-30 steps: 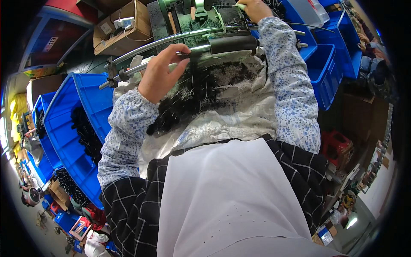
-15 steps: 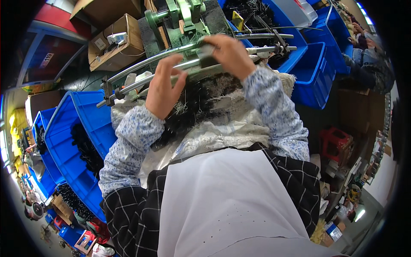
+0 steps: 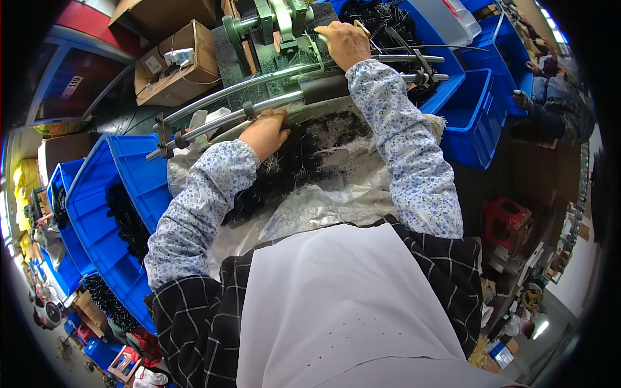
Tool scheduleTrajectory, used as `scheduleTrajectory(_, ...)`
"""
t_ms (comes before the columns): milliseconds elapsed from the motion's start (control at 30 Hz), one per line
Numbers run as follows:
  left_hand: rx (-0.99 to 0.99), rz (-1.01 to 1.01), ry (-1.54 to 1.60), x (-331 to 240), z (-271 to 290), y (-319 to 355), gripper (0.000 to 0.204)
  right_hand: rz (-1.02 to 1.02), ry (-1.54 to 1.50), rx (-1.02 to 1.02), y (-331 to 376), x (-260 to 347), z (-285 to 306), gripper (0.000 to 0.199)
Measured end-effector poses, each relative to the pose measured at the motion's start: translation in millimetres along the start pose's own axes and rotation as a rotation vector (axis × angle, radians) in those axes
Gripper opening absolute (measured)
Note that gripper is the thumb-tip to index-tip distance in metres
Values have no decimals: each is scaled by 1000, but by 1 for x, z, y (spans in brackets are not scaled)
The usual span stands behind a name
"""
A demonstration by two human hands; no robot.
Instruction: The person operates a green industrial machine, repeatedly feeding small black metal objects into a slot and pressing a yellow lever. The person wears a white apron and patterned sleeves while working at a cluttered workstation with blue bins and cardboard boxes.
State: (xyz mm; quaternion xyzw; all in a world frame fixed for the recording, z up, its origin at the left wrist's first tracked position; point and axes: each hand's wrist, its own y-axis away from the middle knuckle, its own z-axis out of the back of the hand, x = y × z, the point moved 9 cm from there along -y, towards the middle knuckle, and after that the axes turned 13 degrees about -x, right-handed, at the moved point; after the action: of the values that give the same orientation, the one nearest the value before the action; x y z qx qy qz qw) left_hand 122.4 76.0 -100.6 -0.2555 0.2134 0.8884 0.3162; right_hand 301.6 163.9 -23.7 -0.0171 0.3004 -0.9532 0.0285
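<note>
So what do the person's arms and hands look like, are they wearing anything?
Both arms wear long white sleeves sprinkled with tiny blue flowers, snug at the wrists. The left hand and right hand are bare, no gloves. No rings or watch can be made out.

Brown labelled carton (image 3: 173, 61), upper left
</note>
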Motion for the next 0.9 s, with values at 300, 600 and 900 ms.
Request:
scheduleTrajectory(300,-64,51,126,1,6,2,47,-10,-22,-70,0,-7,-1,24)
scheduleTrajectory(600,-126,-113,232,-41,34,22,37,87,0,5,-7,-5,-12,27)
scheduleTrajectory(900,-350,-39,574,-43,109,56,31,-145,-26,-65,15,-28,-2,32)
